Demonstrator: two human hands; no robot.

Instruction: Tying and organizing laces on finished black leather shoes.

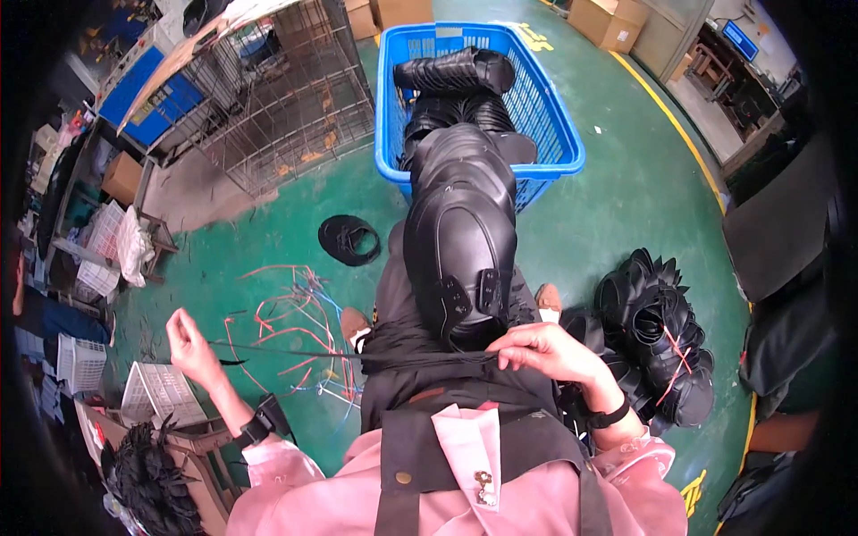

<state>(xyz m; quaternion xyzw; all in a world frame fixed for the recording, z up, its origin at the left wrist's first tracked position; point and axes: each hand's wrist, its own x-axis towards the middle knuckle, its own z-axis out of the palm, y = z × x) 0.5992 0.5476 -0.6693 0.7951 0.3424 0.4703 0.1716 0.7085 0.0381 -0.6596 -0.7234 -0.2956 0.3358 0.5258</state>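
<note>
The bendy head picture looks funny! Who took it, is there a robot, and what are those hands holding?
There's no robot, just a person. The camera sits on their head and looks down; its very wide lens bends straight edges. The bare left hand and bare right hand are the person's own, and a long, thin black cord stretches between them. Over the lap lies a row of shiny, curved black pieces, overlapping and reaching to a blue plastic basket with more black pieces inside. On the green floor are a tangle of thin red, blue and white strands and one flat black piece with a hole.
</note>
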